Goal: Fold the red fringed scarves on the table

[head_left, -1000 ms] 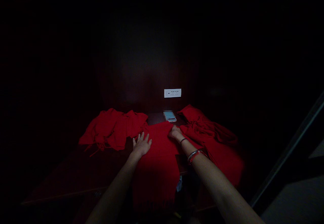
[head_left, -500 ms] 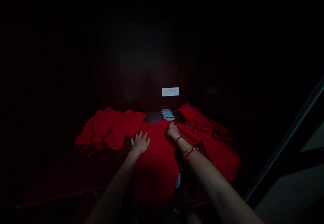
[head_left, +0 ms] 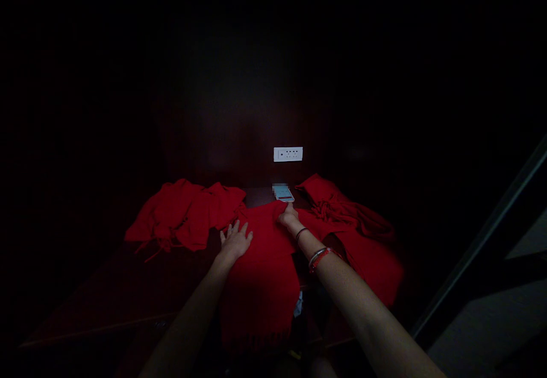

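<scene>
A red fringed scarf (head_left: 262, 275) lies spread in front of me, its fringed end hanging over the table's near edge. My left hand (head_left: 236, 241) rests flat on the scarf's left side, fingers spread. At the far right corner, my right hand (head_left: 289, 217) is closed on the scarf's edge; its fingertips are partly hidden. Just beyond that hand is a phone (head_left: 284, 193) with a lit screen. On the left sits a crumpled heap of red fringed cloth (head_left: 183, 210). More red cloth (head_left: 370, 258) lies bunched and spread to the right.
A white socket panel (head_left: 288, 154) is on the dark wall behind the table (head_left: 128, 292). A slanted dark bar (head_left: 482, 235) stands at the right. Something pale (head_left: 298, 304) shows below the scarf's right edge. The surroundings are very dark.
My right hand has shifted slightly left along the scarf's far edge, still gripping it. My left hand stays flat in nearly the same spot.
</scene>
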Demonstrator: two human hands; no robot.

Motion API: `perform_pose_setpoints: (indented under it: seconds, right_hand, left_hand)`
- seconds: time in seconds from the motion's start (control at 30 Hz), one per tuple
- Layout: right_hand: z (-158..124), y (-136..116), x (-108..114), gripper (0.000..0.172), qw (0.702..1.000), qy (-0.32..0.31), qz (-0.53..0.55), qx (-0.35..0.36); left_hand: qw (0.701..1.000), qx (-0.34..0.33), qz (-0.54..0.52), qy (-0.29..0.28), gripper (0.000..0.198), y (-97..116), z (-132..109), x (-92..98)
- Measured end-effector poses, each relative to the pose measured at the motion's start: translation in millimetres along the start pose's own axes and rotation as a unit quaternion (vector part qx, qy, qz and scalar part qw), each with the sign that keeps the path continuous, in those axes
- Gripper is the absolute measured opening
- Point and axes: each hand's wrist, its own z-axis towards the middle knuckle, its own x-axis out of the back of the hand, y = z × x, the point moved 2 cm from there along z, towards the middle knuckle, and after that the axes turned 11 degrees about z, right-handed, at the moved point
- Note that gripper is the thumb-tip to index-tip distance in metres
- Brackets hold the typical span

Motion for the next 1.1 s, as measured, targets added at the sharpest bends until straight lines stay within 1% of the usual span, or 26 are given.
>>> perform_pose_setpoints:
  seconds: [0.1, 0.2, 0.27, 0.33, 0.4, 0.47, 0.53, 0.6, 0.67, 0.7, 0.77, 0.83, 0.93, 1.0, 1.1]
  right_hand:
    - [-6, -4, 1, 0.055, 1.0, 0.005, -0.026, 0.01]
    - [-11, -15, 5, 0.053, 0.998, 0.012, -0.046, 0.046]
    - [-11, -27, 13, 0.055, 0.996, 0.017, -0.055, 0.069]
    - [-8, -42, 29, 0.057, 0.994, 0.027, -0.065, 0.088]
    - [-1, -57, 54, 0.058, 0.989, 0.043, -0.08, 0.114]
    - [9, -67, 89, 0.059, 0.982, 0.064, -0.099, 0.148]
    - [19, -67, 131, 0.058, 0.976, 0.098, -0.117, 0.152]
    - [28, -56, 175, 0.06, 0.973, 0.138, -0.13, 0.13]
    - [34, -36, 211, 0.06, 0.967, 0.174, -0.148, 0.11]
    - [36, -23, 225, 0.059, 0.963, 0.19, -0.163, 0.1]
    - [38, 2, 243, 0.057, 0.956, 0.201, -0.191, 0.094]
    - [40, 26, 249, 0.053, 0.952, 0.201, -0.215, 0.085]
    - [42, 49, 247, 0.048, 0.948, 0.196, -0.243, 0.067]
    - [42, 55, 245, 0.045, 0.946, 0.192, -0.252, 0.06]
    - [43, 54, 243, 0.044, 0.945, 0.195, -0.258, 0.053]
  left_hand:
    - [1.0, 0.002, -0.004, 0.009, 0.051, 0, -1, 0.6]
    - [0.999, 0.007, -0.017, 0.038, 0.051, 0, -1, 4.1]
    - [0.997, 0.023, -0.033, 0.069, 0.052, -1, -2, 8.7]
    - [0.992, 0.045, -0.046, 0.107, 0.051, -3, -3, 14.5]
    - [0.987, 0.061, -0.052, 0.14, 0.049, -6, -5, 19.9]
    - [0.984, 0.063, -0.058, 0.158, 0.048, -8, -6, 22.8]
    - [0.984, 0.048, -0.068, 0.159, 0.046, -7, -6, 22.4]
    - [0.985, 0.017, -0.075, 0.152, 0.044, 1, -3, 19.4]
    - [0.987, -0.032, -0.084, 0.133, 0.042, 18, 2, 16.1]
    - [0.986, -0.062, -0.093, 0.121, 0.041, 31, 5, 15.1]
    - [0.978, -0.126, -0.139, 0.093, 0.041, 63, 12, 15.2]
    - [0.959, -0.173, -0.213, 0.068, 0.04, 99, 17, 16.9]
    - [0.936, -0.193, -0.29, 0.043, 0.038, 148, 25, 16.1]
    - [0.929, -0.193, -0.315, 0.034, 0.036, 173, 30, 11.6]
    - [0.91, -0.185, -0.371, 0.016, 0.031, 201, 39, 4.0]
